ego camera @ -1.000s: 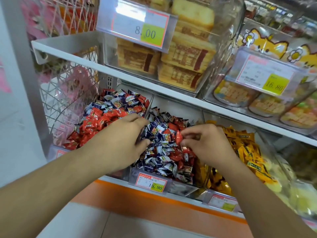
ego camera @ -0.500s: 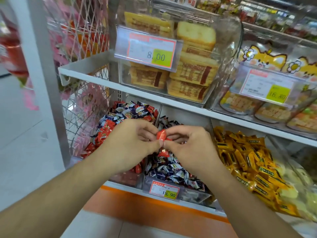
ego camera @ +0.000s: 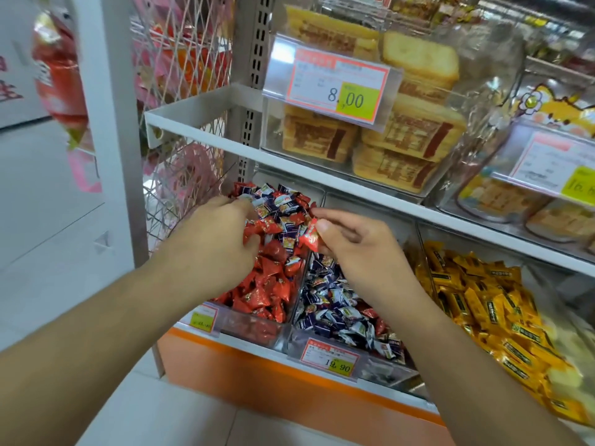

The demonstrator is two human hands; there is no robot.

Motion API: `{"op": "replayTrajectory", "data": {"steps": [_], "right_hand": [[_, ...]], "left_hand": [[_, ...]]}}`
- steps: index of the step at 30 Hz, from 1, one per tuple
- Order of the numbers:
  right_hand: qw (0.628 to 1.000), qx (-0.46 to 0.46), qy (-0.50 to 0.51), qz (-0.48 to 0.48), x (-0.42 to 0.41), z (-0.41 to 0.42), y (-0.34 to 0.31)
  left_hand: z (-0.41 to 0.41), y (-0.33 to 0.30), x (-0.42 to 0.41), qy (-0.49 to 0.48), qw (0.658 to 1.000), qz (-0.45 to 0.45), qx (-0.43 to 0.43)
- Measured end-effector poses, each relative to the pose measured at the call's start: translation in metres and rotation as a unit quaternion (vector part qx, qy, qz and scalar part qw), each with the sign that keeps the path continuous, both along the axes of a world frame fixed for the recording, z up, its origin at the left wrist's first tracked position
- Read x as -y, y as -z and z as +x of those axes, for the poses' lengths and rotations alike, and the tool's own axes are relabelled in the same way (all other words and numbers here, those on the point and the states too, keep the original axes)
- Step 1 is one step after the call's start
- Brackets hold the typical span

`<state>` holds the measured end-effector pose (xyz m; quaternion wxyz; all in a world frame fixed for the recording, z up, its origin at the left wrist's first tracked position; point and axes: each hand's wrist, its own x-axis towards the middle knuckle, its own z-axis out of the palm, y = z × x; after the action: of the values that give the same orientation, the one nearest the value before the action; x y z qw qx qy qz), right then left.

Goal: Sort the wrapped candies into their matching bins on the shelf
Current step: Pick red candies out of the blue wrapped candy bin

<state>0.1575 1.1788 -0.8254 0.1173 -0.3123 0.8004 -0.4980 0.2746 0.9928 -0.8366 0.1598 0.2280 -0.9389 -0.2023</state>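
- Clear bin of packaged cake slices (ego camera: 396, 136) on the upper shelf, the landmark here.
- Price tag reading 8.00 (ego camera: 341, 86) clipped to that bin's front.
- Second clear bin with cartoon-cat packaging (ego camera: 553, 111) just right of the cake bin, its own price tag (ego camera: 560, 169) in front.
- White wire mesh panel (ego camera: 180, 59) left of the cake bin, pink items behind it.
- Red packet (ego camera: 56, 72), blurred, hanging far left of the mesh.
- Orange base panel (ego camera: 257, 378) well below the cake bin.

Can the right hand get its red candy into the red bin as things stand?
Probably yes. The right hand pinches the red candy right above the divider; the red bin is open-topped, with only the left hand beside it.
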Motion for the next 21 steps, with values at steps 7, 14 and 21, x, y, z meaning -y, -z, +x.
{"op": "replayTrajectory", "data": {"steps": [7,14,21], "right_hand": [[0.999,-0.029,0.024,-0.003,-0.006,-0.007,0.012],[0.99,-0.083,0.036,0.109,-0.03,-0.018,0.017],[0.968,-0.021,-0.104,0.226,-0.029,0.003,0.037]], "left_hand": [[-0.011,0.001,-0.019,0.058,0.998,0.004,-0.032],[-0.012,0.011,-0.037,0.135,0.991,0.004,-0.005],[-0.016,0.019,-0.043,0.169,0.985,0.017,0.014]]}}
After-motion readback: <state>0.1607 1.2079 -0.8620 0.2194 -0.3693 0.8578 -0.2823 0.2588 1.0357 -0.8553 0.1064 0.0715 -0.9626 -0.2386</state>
